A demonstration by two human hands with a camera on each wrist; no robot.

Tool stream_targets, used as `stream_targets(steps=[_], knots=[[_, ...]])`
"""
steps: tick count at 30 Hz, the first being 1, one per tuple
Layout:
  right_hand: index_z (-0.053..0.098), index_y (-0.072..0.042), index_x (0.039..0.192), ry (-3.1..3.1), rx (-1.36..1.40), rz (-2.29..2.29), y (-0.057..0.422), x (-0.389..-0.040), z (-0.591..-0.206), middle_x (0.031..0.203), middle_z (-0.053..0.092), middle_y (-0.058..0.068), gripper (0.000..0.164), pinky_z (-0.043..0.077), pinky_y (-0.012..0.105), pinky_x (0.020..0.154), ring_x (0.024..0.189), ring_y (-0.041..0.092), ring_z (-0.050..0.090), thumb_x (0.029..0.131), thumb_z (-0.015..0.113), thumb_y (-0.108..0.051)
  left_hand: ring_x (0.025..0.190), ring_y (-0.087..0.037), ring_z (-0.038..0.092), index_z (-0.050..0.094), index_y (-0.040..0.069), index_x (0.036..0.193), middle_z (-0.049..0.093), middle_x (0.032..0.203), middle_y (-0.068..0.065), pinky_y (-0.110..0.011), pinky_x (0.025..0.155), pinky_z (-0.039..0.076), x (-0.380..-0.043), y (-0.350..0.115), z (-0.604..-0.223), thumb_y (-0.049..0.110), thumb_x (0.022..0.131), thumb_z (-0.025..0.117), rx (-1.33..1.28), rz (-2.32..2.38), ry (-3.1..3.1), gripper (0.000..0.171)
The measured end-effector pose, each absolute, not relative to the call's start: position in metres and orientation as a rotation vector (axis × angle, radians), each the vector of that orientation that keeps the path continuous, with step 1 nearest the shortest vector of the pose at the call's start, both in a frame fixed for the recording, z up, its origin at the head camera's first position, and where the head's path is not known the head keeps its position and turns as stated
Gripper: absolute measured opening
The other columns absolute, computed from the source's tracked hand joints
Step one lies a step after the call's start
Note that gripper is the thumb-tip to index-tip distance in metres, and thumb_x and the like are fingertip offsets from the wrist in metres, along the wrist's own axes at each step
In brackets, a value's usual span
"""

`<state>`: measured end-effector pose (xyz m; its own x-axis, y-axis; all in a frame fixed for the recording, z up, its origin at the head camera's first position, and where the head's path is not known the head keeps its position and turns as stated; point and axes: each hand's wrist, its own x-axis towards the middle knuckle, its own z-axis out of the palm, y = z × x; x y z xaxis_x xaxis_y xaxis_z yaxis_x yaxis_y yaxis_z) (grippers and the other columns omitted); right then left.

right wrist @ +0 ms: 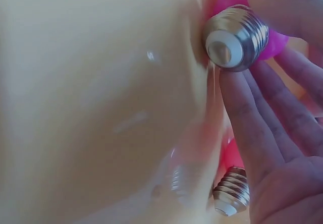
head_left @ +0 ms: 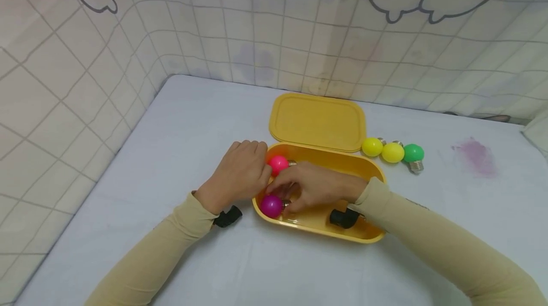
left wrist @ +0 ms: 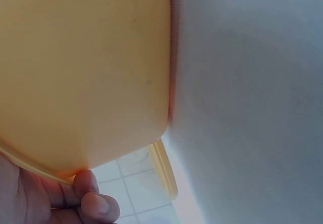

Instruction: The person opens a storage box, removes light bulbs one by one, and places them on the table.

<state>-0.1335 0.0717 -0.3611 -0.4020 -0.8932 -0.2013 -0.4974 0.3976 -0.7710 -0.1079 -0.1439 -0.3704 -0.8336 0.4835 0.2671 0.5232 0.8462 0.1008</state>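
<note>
Right hand (head_left: 314,182) grasps the round magenta bulb with a silvery screw base (head_left: 271,206), down in the near-left corner of the oblong yellow plastic tub (head_left: 338,157); left hand (head_left: 239,168) clamps the tub's left-end rim. Main risk, I'd say: smooth globe rolls out of the fingers if the thumb slips, then knocks the round hot-pink bulb with a metal screw base (head_left: 278,164) in the tub's far-left corner. Left hand pulling too hard on the rim could tip or slide the tub. Black wrist-worn device (head_left: 344,219) hangs over the tub's right part; could snag the rim. Flat yellow plastic lid (head_left: 318,120) lies just behind the tub, two round yellow bulbs (head_left: 372,146) (head_left: 392,152) and a round green bulb (head_left: 413,153) beyond its far-right corner; those are out of the way. Left hand crowds the pink bulb, tight access there.
</note>
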Motion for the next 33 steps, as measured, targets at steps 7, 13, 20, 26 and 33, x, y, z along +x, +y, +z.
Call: stream_targets(steps=[7, 13, 20, 26, 33], knots=[[0.07, -0.018, 0.122, 2.022, -1.197, -0.854, 0.073, -0.133, -0.367, 0.114, 0.075, -0.005, 0.042, 0.058, 0.021, 0.091, 0.097, 0.003, 0.071, 0.084, 0.085, -0.021, 0.063, -0.022, 0.039, 0.047, 0.007, 0.081, 0.041, 0.067, -0.003, -0.031, 0.065, 0.03, -0.107, -0.142, -0.37, 0.018, 0.091, 0.052, -0.761, -0.237, -2.816, 0.015], [0.069, -0.02, 0.118, 2.006, -1.184, -0.863, 0.074, -0.132, -0.373, 0.109, 0.074, -0.008, 0.04, 0.058, 0.023, 0.089, 0.094, 0.004, 0.069, 0.082, 0.086, -0.021, 0.064, -0.021, 0.039, 0.048, 0.007, 0.082, 0.042, 0.068, -0.003, -0.032, 0.067, 0.033, -0.105, -0.141, -0.374, 0.019, 0.092, 0.051, -0.758, -0.23, -2.843, 0.015], [0.067, -0.02, 0.124, 1.994, -1.23, -0.842, 0.075, -0.134, -0.372, 0.113, 0.071, -0.006, 0.045, 0.058, 0.022, 0.088, 0.098, 0.006, 0.066, 0.083, 0.085, -0.019, 0.062, -0.022, 0.038, 0.047, 0.007, 0.081, 0.04, 0.067, -0.003, -0.032, 0.065, 0.032, -0.107, -0.142, -0.372, 0.018, 0.091, 0.052, -0.777, -0.204, -2.805, 0.017], [0.069, -0.02, 0.122, 1.982, -1.248, -0.816, 0.077, -0.135, -0.364, 0.114, 0.072, -0.006, 0.041, 0.058, 0.023, 0.088, 0.098, 0.007, 0.066, 0.083, 0.083, -0.016, 0.062, -0.022, 0.038, 0.048, 0.007, 0.082, 0.041, 0.067, -0.003, -0.033, 0.065, 0.033, -0.109, -0.142, -0.369, 0.018, 0.092, 0.051, -0.793, -0.207, -2.813, 0.015], [0.068, -0.022, 0.121, 1.967, -1.213, -0.818, 0.079, -0.136, -0.361, 0.112, 0.07, -0.008, 0.042, 0.059, 0.024, 0.087, 0.099, 0.008, 0.065, 0.083, 0.084, -0.017, 0.064, -0.022, 0.039, 0.047, 0.007, 0.083, 0.042, 0.068, -0.004, -0.033, 0.066, 0.033, -0.108, -0.142, -0.366, 0.019, 0.092, 0.049, -0.763, -0.236, -2.865, 0.015]])
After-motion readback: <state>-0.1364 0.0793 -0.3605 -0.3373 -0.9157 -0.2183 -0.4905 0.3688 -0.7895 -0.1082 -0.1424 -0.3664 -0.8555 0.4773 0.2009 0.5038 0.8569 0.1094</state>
